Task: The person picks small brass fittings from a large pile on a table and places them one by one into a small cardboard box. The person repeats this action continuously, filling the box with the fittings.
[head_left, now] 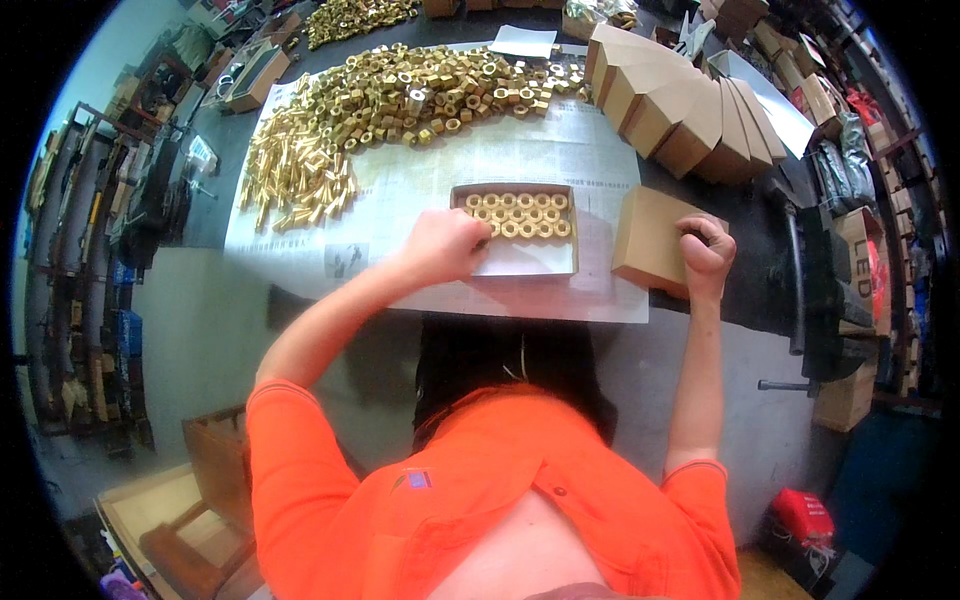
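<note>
A small open box point(574, 245) lies before me on the newspaper, with rows of brass nuts point(527, 213) standing in its far part; its near part shows a white bottom. My left hand point(450, 243) reaches over the box's left side, fingers closed by the nearest row of nuts; whatever they pinch is hidden. To the right, my right hand point(706, 245) is curled into a loose fist against a closed brown cardboard box point(645, 235), and nothing shows in it.
A big heap of brass nuts point(430, 95) spreads across the far newspaper point(420, 190). Slender brass cone-shaped pieces point(295, 175) lie at its left. Several brown cartons point(690, 110) fan out at the far right. Loaded shelves point(85, 260) stand at the left.
</note>
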Demonstrator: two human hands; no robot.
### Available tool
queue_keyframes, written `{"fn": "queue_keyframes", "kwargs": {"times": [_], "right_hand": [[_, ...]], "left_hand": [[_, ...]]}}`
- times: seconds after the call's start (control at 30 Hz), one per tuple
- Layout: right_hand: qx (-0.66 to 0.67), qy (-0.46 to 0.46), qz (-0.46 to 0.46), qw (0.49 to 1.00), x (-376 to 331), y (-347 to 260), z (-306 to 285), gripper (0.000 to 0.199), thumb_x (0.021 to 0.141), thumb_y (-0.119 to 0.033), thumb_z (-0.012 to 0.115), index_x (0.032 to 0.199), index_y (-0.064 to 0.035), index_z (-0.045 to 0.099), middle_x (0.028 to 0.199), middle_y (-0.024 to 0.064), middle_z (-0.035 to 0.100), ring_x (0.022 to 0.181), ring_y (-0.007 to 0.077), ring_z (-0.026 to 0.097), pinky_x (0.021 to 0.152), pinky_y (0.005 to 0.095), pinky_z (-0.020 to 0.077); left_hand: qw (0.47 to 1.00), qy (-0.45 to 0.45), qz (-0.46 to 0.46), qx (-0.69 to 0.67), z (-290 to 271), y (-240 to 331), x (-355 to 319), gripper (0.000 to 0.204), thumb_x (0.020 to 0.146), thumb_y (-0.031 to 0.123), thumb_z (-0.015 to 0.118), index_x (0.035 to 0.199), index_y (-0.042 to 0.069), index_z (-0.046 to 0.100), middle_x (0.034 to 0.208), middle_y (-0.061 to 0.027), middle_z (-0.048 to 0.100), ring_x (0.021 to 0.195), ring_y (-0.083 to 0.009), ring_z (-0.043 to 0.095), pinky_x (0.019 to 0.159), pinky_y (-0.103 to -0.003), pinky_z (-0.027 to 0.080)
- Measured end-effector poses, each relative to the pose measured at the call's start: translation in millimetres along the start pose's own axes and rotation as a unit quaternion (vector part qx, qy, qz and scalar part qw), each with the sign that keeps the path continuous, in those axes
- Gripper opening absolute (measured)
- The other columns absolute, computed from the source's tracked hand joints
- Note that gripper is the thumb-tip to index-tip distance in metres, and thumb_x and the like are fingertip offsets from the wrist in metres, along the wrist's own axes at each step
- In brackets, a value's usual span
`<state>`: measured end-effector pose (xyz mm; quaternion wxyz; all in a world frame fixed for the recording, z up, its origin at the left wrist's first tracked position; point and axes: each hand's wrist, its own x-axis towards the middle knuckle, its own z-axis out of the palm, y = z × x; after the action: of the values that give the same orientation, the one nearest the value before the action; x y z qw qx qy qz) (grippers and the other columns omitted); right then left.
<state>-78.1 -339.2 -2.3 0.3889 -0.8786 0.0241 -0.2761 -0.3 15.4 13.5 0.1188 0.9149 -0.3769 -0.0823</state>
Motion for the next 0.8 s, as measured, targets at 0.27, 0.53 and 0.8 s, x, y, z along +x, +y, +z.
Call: {"fn": "queue_keyframes", "kwargs": {"times": [0.27, 0.53, 0.8], "right_hand": [[-0.007, 0.004, -0.001, 1.0, 2, -2, 1, 0.018, 0.065, -0.002, 0.051, 0.075, 0.0014, 0.065, 0.08, 0.0117, 0.065, 0.081, 0.0199, 0.062, 0.076, 0.027, 0.0473], [-0.014, 0.009, 0.008, 1.0, 1, 3, 2, 0.017, 0.065, -0.003, 0.052, 0.074, 0.0011, 0.065, 0.079, 0.0115, 0.065, 0.08, 0.02, 0.062, 0.075, 0.0267, 0.0472], [-0.001, 0.004, 0.0, 1.0, 1, 8, 3, 0.016, 0.065, -0.002, 0.052, 0.074, 0.0008, 0.065, 0.079, 0.011, 0.064, 0.08, 0.0195, 0.062, 0.076, 0.0265, 0.0466]], "left_hand": [[0.951, 0.237, -0.198, -0.01, -24, -114, 42, 0.03, 0.077, 0.028, 0.068, 0.097, 0.006, 0.068, 0.077, -0.0122, 0.068, 0.072, -0.0275, 0.066, 0.067, -0.039, 0.051], [0.957, 0.152, -0.234, 0.081, 2, -140, 78, 0.036, 0.076, 0.03, 0.066, 0.107, 0.01, 0.065, 0.087, -0.0173, 0.067, 0.082, -0.0331, 0.065, 0.072, -0.044, 0.051], [0.932, 0.019, -0.223, -0.284, -3, -152, 46, 0.026, 0.077, 0.023, 0.064, 0.09, 0.001, 0.069, 0.077, -0.0086, 0.068, 0.07, -0.0239, 0.065, 0.065, -0.036, 0.051]]}}
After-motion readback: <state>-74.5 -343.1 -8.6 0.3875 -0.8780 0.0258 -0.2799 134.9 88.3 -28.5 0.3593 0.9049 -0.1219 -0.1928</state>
